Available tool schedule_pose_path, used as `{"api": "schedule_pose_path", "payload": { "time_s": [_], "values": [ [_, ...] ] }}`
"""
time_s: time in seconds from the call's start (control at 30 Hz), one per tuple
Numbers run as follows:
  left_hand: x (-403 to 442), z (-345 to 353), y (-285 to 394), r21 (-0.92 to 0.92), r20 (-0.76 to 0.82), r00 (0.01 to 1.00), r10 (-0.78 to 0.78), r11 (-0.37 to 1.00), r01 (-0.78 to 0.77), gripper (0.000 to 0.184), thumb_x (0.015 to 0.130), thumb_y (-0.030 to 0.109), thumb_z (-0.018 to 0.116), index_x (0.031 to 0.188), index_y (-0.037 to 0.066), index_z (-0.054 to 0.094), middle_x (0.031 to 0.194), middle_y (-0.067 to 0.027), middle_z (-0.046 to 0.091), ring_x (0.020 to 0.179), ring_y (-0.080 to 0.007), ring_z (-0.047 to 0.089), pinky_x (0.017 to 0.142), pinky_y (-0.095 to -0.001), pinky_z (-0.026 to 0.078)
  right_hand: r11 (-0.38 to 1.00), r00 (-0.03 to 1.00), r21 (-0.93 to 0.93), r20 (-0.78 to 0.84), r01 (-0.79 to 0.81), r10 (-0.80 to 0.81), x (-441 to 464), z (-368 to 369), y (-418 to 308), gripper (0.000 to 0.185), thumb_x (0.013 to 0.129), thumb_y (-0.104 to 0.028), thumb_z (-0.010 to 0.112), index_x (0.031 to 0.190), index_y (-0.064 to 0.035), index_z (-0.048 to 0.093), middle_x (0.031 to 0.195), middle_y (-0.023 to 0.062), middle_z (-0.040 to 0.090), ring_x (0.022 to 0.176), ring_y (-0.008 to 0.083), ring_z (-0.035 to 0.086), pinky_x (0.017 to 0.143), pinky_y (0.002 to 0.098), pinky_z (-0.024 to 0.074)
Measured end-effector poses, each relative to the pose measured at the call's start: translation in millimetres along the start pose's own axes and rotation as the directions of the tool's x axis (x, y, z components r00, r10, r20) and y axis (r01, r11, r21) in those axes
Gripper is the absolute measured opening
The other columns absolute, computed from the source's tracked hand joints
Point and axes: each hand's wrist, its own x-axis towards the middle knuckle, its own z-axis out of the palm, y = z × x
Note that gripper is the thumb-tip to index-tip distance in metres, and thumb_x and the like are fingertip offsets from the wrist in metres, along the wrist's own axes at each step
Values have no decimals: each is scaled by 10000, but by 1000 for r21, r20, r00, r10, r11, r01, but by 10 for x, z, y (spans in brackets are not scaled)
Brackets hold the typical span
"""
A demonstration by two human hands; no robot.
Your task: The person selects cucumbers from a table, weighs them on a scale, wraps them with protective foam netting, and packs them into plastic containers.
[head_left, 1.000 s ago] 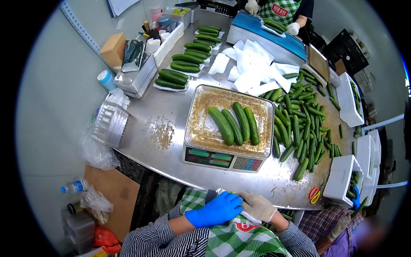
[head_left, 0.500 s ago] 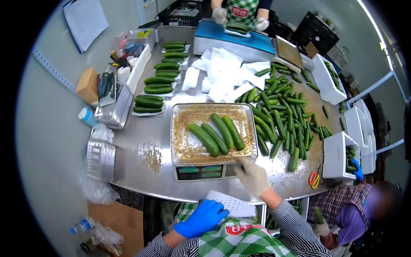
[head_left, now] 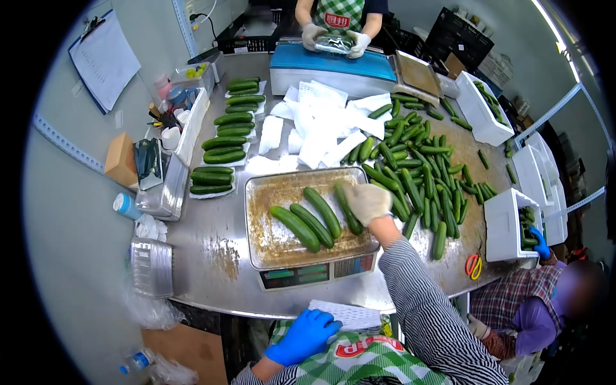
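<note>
Several cucumbers (head_left: 294,228) lie on the metal tray of the weighing scale (head_left: 256,256). My right hand (head_left: 369,202), in a pale glove, reaches over the tray's right side, its fingers closed round the upper end of the rightmost cucumber (head_left: 350,215). Near my apron at the table's front edge, my left hand (head_left: 304,336), in a blue glove, is closed on the left end of a white perforated sheet (head_left: 353,316).
Paired cucumbers on white sheets (head_left: 223,154) line the left. White sheets (head_left: 321,122) and a cucumber pile (head_left: 430,173) lie beyond and right. Scissors (head_left: 473,266) rest near the front right. One co-worker (head_left: 337,22) handles a package; another (head_left: 513,301) reaches into a white box (head_left: 504,224).
My right hand has gone from my lap, past the scale's front, to the rightmost cucumber. The white sheet now stays in my left hand alone. The view has shifted.
</note>
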Motion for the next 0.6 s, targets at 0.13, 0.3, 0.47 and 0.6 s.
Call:
{"api": "schedule_pose_path", "payload": {
  "time_s": [0.13,0.3,0.47,0.6],
  "values": [
    [40,113,-58,-89,-93,996,-20,996,11,369,763,183,711,1118,121,632,966,-64,568,952,-273,555,829,-398,443,967,902,78,-385,242,-195,-418,-32,100,360,936,-318,566,717,-72,710,528,114,591,494,301,631,538,479,524],
    [208,100,-72,-36,-7,1000,7,999,-7,352,782,223,725,1122,155,666,994,-38,596,965,-254,569,832,-384,456,804,803,-163,-93,571,-589,-972,169,-403,473,816,-151,615,1275,-56,551,1200,131,602,1028,259,614,834,396,513],
    [348,117,-83,17,43,998,36,999,-36,332,778,225,728,1099,157,678,986,-40,600,959,-250,572,830,-379,459,887,880,-123,-123,445,-459,-878,327,-500,492,830,-159,591,1296,-25,510,1044,91,600,913,240,629,800,351,508],
    [487,115,-92,7,37,999,-6,1000,6,290,776,232,736,1055,162,699,971,-37,597,942,-254,573,807,-371,462,905,946,293,-195,309,-260,-865,180,-308,440,873,-177,567,1265,14,507,893,162,646,863,327,650,772,422,533]
  ]
}}
